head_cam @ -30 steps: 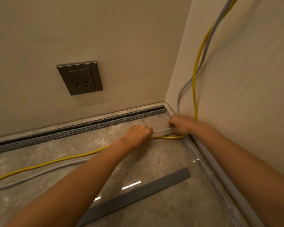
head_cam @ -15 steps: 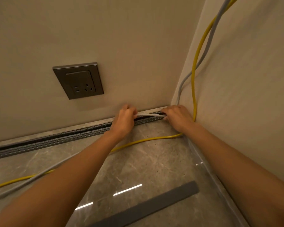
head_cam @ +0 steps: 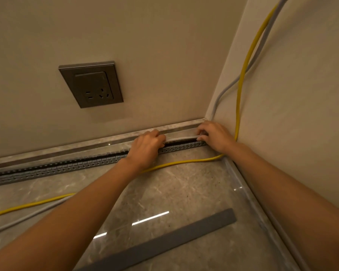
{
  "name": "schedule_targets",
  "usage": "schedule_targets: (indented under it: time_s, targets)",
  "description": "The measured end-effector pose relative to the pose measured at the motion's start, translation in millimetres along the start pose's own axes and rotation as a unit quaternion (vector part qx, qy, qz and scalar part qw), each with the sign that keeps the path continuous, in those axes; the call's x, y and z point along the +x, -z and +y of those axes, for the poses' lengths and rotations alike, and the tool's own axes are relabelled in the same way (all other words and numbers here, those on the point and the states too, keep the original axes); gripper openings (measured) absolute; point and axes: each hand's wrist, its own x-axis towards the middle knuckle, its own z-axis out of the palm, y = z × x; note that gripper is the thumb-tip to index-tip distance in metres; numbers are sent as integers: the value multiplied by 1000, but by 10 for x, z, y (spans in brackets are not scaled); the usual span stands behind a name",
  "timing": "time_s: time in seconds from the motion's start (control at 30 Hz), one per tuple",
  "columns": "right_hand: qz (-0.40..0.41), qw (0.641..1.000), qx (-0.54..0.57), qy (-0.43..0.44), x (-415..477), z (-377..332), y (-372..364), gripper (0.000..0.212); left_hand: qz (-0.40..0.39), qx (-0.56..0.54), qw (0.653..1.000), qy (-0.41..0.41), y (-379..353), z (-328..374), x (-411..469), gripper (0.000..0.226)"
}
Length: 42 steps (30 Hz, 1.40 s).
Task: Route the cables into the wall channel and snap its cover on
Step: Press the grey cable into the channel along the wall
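A grey slotted cable channel [head_cam: 67, 166] runs along the foot of the back wall to the right corner. My left hand [head_cam: 145, 147] and my right hand [head_cam: 215, 135] both grip the grey cable [head_cam: 181, 137], which is stretched between them just over the channel's right end. The same grey cable climbs the right wall and also trails across the floor at the left. A yellow cable [head_cam: 184, 162] lies loose on the floor, curving up the right wall. The flat grey channel cover [head_cam: 164, 241] lies on the floor near me.
A dark wall socket [head_cam: 91, 85] sits on the back wall above the channel. The floor is glossy marble tile [head_cam: 184, 192] with a raised stone border along both walls. The two walls meet in the corner at the right.
Both hands carried the grey cable from the floor up to the channel's right end. The yellow cable stayed on the floor.
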Motion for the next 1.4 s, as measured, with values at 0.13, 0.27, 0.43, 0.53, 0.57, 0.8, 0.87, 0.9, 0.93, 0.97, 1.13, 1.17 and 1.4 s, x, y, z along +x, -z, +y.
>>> schedule_targets:
  time_s: [0.13, 0.27, 0.43, 0.53, 0.57, 0.8, 0.87, 0.9, 0.93, 0.97, 1.13, 1.17, 1.4]
  targets:
    - [19, 1000, -9, 12, -77, 37, -53, 11, -15, 22, 999, -36, 64, 78, -64, 11]
    - [21, 993, -119, 4, -187, 41, -58, 28, -59, 65, 996, 22, 72, 198, -24, 24]
    - [39, 980, -194, 0, -335, -27, -213, 46, -22, -105, 975, 195, -6, 166, 57, 26]
    - [38, 987, -155, -13, -315, -15, -197, 46, -3, -199, 945, 261, -11, 150, 92, 22]
    - [38, 988, -150, -14, -309, -9, -190, 47, 6, -200, 944, 264, -12, 164, 84, 22]
    - [2, 982, -187, -24, -426, 46, -254, 64, -52, 93, 993, 54, -25, 288, -54, 31]
    - [-4, 978, -207, -31, -444, 55, -263, 63, -73, 143, 987, 10, 11, 274, -34, 31]
    - [-8, 976, -213, -36, -449, 48, -261, 63, -83, 161, 983, -8, 24, 282, -32, 31]
    - [-14, 975, -219, -40, -451, 39, -257, 63, -92, 175, 980, -16, 28, 295, -37, 31]
    - [-21, 973, -224, -44, -444, 27, -247, 63, -101, 185, 977, -18, 27, 307, -43, 31]
    - [-71, 976, -200, -51, -398, 4, -164, 65, -119, 186, 975, 19, 14, 389, 23, 30]
    - [-81, 978, -188, -51, -399, 6, -156, 66, -122, 169, 978, 31, 8, 427, 54, 31]
    - [-96, 985, -136, -43, -377, 33, -130, 69, -117, 124, 985, -10, -16, 517, 150, 42]
